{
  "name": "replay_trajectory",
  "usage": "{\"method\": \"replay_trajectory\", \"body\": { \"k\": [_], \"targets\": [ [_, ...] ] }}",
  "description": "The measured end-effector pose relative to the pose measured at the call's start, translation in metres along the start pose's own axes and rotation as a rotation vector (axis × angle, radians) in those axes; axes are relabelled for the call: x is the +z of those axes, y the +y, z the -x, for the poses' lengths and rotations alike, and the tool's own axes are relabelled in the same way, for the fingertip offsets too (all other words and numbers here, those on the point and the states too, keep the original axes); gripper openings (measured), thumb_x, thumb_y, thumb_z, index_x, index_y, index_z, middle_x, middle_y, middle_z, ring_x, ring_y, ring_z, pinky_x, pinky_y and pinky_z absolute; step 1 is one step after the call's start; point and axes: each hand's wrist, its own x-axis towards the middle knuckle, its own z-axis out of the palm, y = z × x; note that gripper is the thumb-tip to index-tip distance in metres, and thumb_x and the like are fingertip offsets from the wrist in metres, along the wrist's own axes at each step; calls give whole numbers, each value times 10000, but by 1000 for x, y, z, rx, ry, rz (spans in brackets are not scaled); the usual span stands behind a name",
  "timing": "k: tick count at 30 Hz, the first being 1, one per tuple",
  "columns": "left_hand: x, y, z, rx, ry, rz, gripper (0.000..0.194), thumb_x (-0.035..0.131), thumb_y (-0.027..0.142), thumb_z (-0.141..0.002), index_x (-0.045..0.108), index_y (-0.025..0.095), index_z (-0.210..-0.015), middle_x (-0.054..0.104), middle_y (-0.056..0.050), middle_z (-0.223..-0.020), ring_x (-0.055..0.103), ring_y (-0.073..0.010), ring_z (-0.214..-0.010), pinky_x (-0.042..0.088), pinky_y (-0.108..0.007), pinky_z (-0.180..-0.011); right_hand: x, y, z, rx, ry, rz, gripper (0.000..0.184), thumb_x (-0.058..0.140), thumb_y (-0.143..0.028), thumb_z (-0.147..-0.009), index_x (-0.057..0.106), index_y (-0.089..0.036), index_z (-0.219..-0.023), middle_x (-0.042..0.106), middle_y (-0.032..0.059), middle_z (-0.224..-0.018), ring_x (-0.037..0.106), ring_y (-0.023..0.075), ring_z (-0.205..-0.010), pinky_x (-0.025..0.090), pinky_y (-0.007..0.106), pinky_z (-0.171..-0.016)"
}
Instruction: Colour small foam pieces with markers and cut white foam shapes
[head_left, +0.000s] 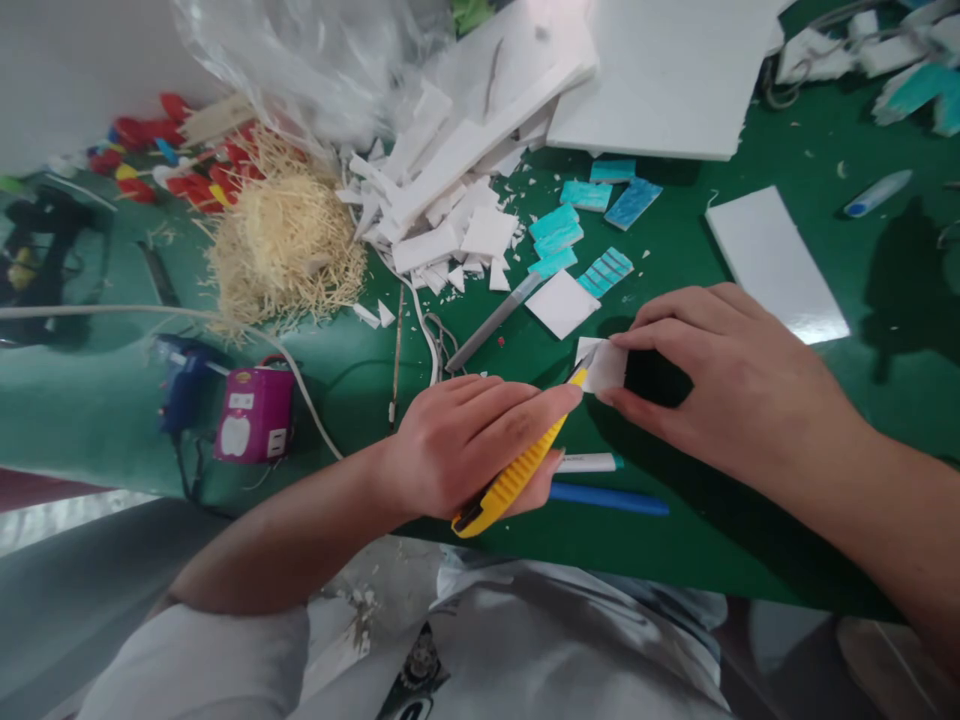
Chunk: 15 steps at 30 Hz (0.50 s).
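My left hand is closed around a yellow utility knife, its blade tip touching a small white foam piece. My right hand pinches that white piece between thumb and fingers just above the green table. Under my hands lie a white pen and a blue pen. A white foam square and a grey craft knife lie just beyond the hands.
Several teal-painted foam tiles lie near a pile of white foam offcuts. A heap of thin wooden sticks, a magenta box with a cable, white foam sheets and a white panel surround them.
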Motion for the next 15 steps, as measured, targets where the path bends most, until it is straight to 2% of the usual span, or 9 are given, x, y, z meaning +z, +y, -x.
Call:
{"method": "replay_trajectory", "body": {
  "k": [5, 11, 15],
  "targets": [
    [-3, 1, -1, 16, 1, -20, 341, 603, 134, -907, 633, 51, -1237, 810, -103, -952, 785, -175, -783, 656, -284, -681, -2, -1, -1, 29, -19, -7, 189, 648, -405, -931, 762, -262, -981, 752, 122, -1053, 683, 335, -937, 608, 538, -774],
    [-4, 3, -1, 45, 56, -53, 298, 573, 168, -913, 661, 60, -1178, 817, -100, -901, 778, -162, -732, 648, -264, -641, -1, -1, -1, 28, -4, -4, 207, 673, -399, -905, 759, -223, -973, 753, 141, -1068, 688, 335, -934, 607, 526, -775],
    [-5, 4, 0, 36, 18, -61, 297, 557, 151, -920, 664, 63, -1183, 819, -89, -899, 776, -153, -742, 650, -261, -645, 0, 0, 0, 20, 2, -6, 220, 684, -408, -891, 763, -221, -975, 757, 135, -1073, 692, 327, -940, 600, 492, -773]
  ]
}}
